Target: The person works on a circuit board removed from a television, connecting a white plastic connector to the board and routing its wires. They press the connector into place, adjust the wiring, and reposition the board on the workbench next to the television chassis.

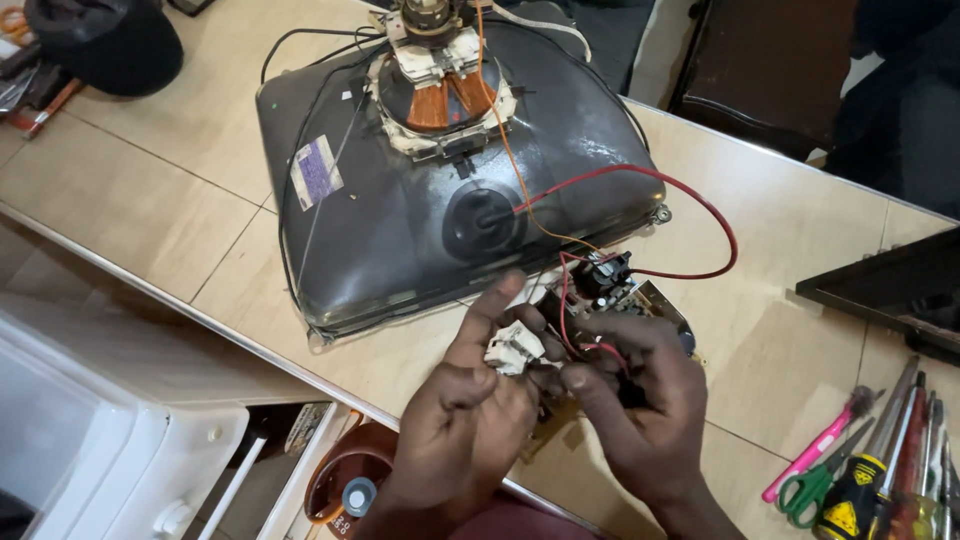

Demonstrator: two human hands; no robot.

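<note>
A dark picture tube point(420, 210) lies face down on the tiled counter, its copper-wound yoke point(440, 90) at the top. A red wire point(690, 200) runs from its round cap to a circuit board point(640, 300) in front of it. My left hand point(465, 410) holds a small white connector point(513, 348) between thumb and fingers. My right hand point(640, 410) grips the board's near edge and pinches thin red wires beside the connector. Both hands touch at the fingertips.
Screwdrivers, green-handled scissors point(810, 480) and a pink brush point(820, 445) lie at the right. A black round object point(100, 40) sits at the far left. White casing point(110, 440) and a brown round container point(345, 480) are below the counter edge. A dark frame point(890, 290) lies at the right edge.
</note>
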